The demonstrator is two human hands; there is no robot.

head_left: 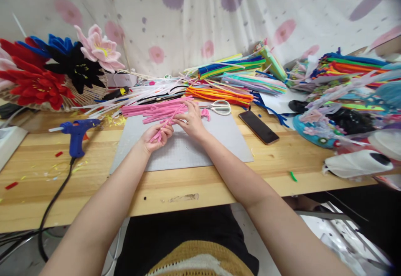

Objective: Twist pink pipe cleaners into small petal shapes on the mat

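Several pink pipe cleaners (168, 122) slant up and to the right from my left hand (158, 137), whose fingers are wrapped round their lower ends. Close by on the right, my right hand (192, 121) has its fingertips pinched on the same stems farther up. Both hands are over a grey cutting mat (203, 154). Just behind them lies a loose pile of more pink pipe cleaners (138, 109). White-handled scissors (222, 107) rest at the mat's far edge, with their blades partly hidden. A small curled pink piece (205, 114) lies beside my right hand.
On the left stands a blue glue gun (77, 136) with its cord, near fuzzy flowers (40, 85). A phone (258, 126) lies right of the mat. Colourful pipe cleaner bundles (219, 95) line the back. A white roll (357, 164) sits at the right edge.
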